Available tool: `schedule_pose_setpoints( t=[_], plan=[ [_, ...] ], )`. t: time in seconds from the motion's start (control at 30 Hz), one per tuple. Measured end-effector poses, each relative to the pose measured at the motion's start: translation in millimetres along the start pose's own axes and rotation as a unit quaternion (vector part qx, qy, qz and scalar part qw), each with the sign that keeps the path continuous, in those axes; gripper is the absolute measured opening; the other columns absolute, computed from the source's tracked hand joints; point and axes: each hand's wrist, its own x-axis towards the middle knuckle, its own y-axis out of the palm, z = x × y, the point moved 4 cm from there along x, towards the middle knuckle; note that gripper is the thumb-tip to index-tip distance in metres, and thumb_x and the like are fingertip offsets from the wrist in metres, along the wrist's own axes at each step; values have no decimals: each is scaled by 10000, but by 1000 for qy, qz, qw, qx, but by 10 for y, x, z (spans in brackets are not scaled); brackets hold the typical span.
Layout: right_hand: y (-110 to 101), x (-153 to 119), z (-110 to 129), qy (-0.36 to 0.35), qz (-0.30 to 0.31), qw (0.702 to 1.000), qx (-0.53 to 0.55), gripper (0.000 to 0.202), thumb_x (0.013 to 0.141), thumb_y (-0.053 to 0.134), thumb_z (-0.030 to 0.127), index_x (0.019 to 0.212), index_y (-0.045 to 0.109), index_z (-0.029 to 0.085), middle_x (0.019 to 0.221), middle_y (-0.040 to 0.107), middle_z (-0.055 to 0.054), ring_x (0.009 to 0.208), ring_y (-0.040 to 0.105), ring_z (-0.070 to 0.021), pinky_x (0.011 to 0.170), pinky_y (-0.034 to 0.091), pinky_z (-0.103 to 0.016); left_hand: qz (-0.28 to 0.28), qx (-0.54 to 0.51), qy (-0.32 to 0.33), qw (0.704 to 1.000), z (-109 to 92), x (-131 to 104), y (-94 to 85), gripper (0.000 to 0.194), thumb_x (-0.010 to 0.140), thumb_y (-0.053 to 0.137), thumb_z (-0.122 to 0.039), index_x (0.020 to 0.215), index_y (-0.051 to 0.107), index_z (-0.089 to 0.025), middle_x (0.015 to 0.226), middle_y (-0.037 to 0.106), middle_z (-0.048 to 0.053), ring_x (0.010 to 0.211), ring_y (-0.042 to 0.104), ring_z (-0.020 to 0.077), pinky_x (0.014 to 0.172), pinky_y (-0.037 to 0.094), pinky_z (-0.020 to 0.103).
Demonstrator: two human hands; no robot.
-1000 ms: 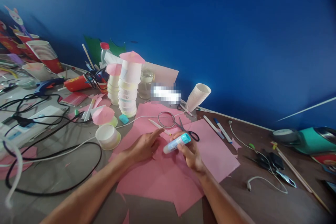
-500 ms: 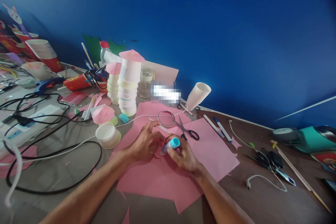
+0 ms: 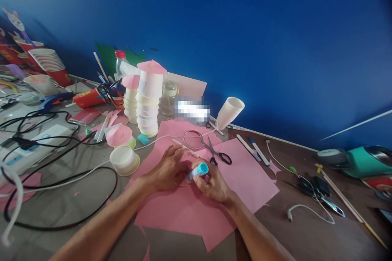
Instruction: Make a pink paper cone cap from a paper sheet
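Observation:
My right hand (image 3: 212,185) is closed around a glue stick (image 3: 196,171). Its light blue end tilts up and its lower end points down toward pink paper. Just left of it, my left hand (image 3: 168,169) bends over the paper, fingertips pressed down beside the glue stick; what lies under them is partly hidden. Both hands rest over a large pink paper sheet (image 3: 174,216). Beyond my fingers lie scissors (image 3: 219,154) with black handles, a roll of tape (image 3: 193,139) and a thin white pencil-like stick (image 3: 177,142).
Left of the sheet stand a white paper cup (image 3: 124,159), a cup tower (image 3: 148,110) with a pink cone top, and a blue eraser (image 3: 143,139). Stacked white cups (image 3: 229,112) lean near the wall. Black cables (image 3: 61,228) loop at left; keys (image 3: 333,206) lie right.
The left hand's fingers have lowered and flattened a little over the paper. The glue stick stays in my right hand, almost in place. The view has shifted slightly.

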Motion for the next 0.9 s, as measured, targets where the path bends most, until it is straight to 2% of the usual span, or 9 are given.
schedule_pose_setpoints(
  t=[0.13,0.33,0.43,0.57,0.77,0.9],
  plan=[
    [-16,1,-13,7,0,1000,-16,36,824,527,197,802,531,225,752,581,7,637,529,-147,597,457,-288,20,8,-7,1000,3,22,4,227,733,630,-136,883,748,-259,1305,564,67,1242,453,320,1124,312,531],
    [-46,8,5,-8,9,1000,-22,83,835,520,166,836,547,244,761,612,-2,658,576,-172,658,506,-325,21,13,-9,1000,-40,54,-30,255,711,602,-73,811,743,-259,1156,607,59,1141,496,292,1083,361,517],
    [-48,4,-7,-3,13,1000,-27,90,831,517,162,852,550,243,778,613,-5,678,585,-177,665,505,-329,16,6,-13,1000,-41,47,-27,245,702,616,-65,793,747,-251,1192,593,64,1170,493,317,1104,335,542],
    [-48,-7,-36,10,16,1000,-24,96,813,535,156,858,545,240,782,597,-1,631,544,-156,596,466,-295,14,2,-14,1000,-38,35,-20,243,699,624,-57,808,754,-232,1286,567,77,1237,469,357,1116,311,557],
    [-59,-8,-57,6,23,999,-29,84,828,531,158,873,545,227,808,599,-3,695,566,-159,651,473,-294,16,13,-17,1000,-51,42,-30,267,726,595,-60,849,752,-238,1297,580,70,1231,480,328,1111,329,539],
    [-70,-12,-96,23,21,999,-16,68,836,533,167,867,550,224,799,601,-1,671,550,-146,608,461,-273,18,1,-22,1000,-47,36,-35,297,730,575,-42,865,743,-245,1341,576,49,1261,471,319,1119,325,529]
  ],
)
